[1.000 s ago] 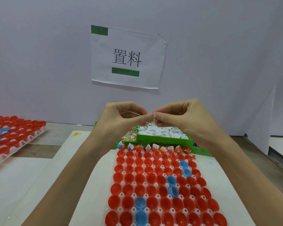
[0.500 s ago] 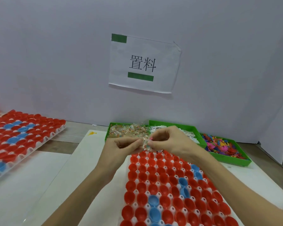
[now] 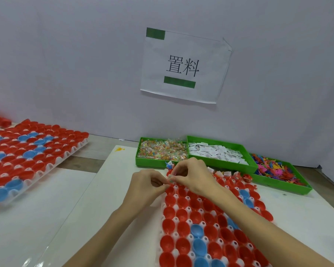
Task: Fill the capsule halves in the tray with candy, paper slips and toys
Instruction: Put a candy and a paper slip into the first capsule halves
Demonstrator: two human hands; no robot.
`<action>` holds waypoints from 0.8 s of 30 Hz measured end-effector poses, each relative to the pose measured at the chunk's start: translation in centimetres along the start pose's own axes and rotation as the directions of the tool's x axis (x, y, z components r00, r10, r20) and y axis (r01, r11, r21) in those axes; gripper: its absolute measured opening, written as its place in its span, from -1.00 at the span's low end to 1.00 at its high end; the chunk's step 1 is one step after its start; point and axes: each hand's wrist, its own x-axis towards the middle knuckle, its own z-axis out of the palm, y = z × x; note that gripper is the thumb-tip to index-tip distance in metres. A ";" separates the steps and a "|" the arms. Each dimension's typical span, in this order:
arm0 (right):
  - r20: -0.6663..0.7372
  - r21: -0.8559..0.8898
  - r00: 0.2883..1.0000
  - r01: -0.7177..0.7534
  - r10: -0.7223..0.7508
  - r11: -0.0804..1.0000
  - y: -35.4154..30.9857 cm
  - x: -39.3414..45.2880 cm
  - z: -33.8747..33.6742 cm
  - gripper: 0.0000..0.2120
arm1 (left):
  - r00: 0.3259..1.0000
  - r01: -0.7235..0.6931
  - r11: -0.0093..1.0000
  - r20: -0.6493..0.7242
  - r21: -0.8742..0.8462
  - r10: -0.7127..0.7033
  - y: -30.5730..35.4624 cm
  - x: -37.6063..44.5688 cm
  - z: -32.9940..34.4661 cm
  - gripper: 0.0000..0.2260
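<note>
Both hands, left hand [image 3: 148, 186] and right hand [image 3: 191, 176], pinch one small wrapped candy [image 3: 170, 178] between fingertips, directly above the tray's [image 3: 163, 207] far-left cups (far row already filled); right hand nearer the drop point, probably straight down.

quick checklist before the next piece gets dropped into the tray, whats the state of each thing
1. Piece in hand: both the left hand and right hand pinch a small wrapped piece - ok.
2. Hands over the tray, far left end - ok.
3. Target capsule half under the piece empty: hidden by fingers - cannot tell.
4. Far row already holds items - ok.
5. Candy bin, paper slip bin, toy bin all stocked - ok.
6. What exactly the piece is: too small - cannot tell.
</note>
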 end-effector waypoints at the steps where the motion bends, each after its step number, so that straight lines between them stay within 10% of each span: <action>1: 0.020 -0.025 1.000 0.008 -0.008 1.000 -0.1 0.0 -0.1 -0.90 | 1.000 0.004 1.000 0.002 0.000 -0.004 -0.1 0.0 0.0 -0.91; 14: 0.216 -0.333 0.971 0.170 -0.101 0.927 -1.2 1.8 0.2 -0.87 | 1.000 0.021 1.000 0.017 0.002 -0.021 -0.3 0.3 0.0 -0.85; 24: 0.242 -0.246 0.967 0.141 -0.080 0.959 -1.0 2.0 -0.6 -0.86 | 0.999 -0.006 1.000 0.034 0.021 0.005 -0.4 0.4 -0.1 -0.85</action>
